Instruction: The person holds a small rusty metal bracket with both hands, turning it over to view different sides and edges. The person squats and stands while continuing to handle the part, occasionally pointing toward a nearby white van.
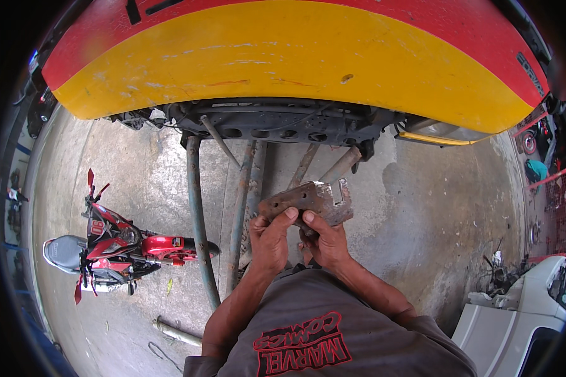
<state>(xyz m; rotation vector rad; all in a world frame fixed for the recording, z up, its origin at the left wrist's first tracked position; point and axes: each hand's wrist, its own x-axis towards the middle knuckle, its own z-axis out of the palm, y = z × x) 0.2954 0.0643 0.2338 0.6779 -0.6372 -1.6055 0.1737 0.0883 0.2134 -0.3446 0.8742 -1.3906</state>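
Note:
Both of my hands hold up a rusty metal bracket [314, 200] in front of my chest. It is a flat brown plate with two small round holes toward its left end and a slotted, bent part at its right end. My left hand [271, 235] pinches the lower left edge, thumb on top. Close beside it, my right hand [327, 242] grips the lower middle edge, its thumb also on the plate. The fingers of both hands are mostly hidden beneath the bracket.
A red and yellow vehicle body [295, 56] spans the top, its dark underframe [264, 122] showing. Metal pipes [198, 207] slope from it toward the floor. A red motorcycle [116, 239] is parked at left. At lower right are a white vehicle part [503, 327] and scrap [500, 276].

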